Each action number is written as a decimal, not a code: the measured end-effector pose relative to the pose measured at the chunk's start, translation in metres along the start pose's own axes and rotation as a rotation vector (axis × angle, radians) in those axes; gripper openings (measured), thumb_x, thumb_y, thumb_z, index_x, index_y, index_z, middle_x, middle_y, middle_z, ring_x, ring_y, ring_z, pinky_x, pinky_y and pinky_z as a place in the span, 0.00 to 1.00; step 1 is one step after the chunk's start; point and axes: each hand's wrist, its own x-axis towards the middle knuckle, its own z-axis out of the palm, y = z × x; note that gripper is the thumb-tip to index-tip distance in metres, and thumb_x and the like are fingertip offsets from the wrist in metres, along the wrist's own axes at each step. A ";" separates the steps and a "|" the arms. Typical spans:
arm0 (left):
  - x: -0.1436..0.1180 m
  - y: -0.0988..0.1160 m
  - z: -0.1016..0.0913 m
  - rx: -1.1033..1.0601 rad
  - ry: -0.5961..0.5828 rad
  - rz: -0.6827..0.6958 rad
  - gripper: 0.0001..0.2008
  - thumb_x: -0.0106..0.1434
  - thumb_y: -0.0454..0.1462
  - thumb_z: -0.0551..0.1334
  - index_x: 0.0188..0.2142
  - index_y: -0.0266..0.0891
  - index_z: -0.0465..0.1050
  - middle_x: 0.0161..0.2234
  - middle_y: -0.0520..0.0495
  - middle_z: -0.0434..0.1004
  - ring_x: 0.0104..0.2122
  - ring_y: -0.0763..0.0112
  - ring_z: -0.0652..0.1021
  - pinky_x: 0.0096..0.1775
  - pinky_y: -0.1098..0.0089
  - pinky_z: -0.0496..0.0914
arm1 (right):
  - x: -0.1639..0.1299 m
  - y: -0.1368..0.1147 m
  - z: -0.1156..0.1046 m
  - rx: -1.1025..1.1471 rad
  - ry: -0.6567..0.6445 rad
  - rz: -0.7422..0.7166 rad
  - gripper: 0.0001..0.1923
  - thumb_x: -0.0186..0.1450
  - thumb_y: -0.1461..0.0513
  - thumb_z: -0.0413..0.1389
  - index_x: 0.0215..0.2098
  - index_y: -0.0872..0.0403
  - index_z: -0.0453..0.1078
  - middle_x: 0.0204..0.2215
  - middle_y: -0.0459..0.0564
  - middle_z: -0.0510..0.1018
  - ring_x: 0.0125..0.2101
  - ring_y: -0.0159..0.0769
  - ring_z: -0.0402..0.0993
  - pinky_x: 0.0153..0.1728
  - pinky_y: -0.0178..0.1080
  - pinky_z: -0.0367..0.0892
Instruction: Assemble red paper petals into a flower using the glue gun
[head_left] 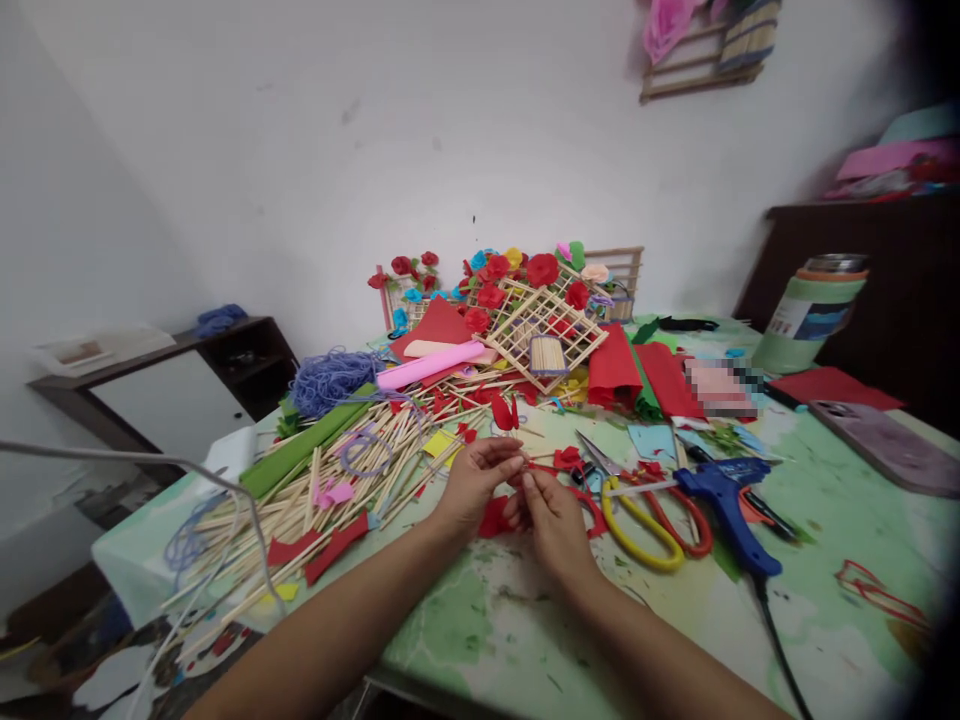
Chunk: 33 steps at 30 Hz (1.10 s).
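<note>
My left hand and my right hand meet over the near part of the table, fingers closed and fingertips pinched together. Red crepe paper shows at the pinch, mostly hidden by the fingers. Just above my left fingertips stand red petal-shaped pieces; whether they join the paper I hold I cannot tell. Another red paper piece lies beneath my hands. To the right of my right hand are scissors with yellow and red handles, blades open, and a blue glue gun.
Thin wooden sticks are heaped at the left beside purple yarn and a green paper roll. Behind stand a stick lattice and red paper flowers. A phone and a green bottle are at the right.
</note>
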 end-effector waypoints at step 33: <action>-0.002 0.007 0.000 -0.096 -0.029 -0.067 0.12 0.47 0.40 0.71 0.28 0.34 0.76 0.28 0.47 0.77 0.26 0.76 0.72 0.30 0.75 0.65 | -0.003 -0.002 0.005 0.086 -0.052 -0.008 0.19 0.58 0.45 0.53 0.27 0.52 0.63 0.14 0.37 0.55 0.14 0.27 0.48 0.15 0.32 0.45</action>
